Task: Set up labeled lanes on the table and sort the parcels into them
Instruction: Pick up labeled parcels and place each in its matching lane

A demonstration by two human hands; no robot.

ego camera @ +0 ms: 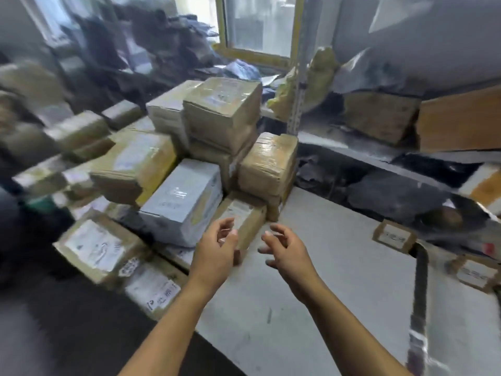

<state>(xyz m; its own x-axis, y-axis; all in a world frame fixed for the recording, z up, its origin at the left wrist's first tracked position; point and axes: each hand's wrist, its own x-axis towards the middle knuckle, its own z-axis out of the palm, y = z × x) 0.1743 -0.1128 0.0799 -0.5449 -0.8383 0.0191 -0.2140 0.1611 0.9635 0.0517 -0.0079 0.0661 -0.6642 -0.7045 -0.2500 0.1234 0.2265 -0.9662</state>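
A heap of taped cardboard parcels covers the left part of the grey table. At its front lies a small brown parcel with a white label, beside a white box. My left hand hovers at the near left of that small parcel, fingers loosely curled and holding nothing. My right hand is just to its right, fingers spread, with a gap to the parcel. A strip of dark tape runs across the table at the right. Two small labelled cardboard cards stand beyond it.
More parcels hang over the table's left edge above a dark floor. A metal shelf behind the table holds grey bags and boxes. An upright shelf post stands behind the heap. The view is blurred.
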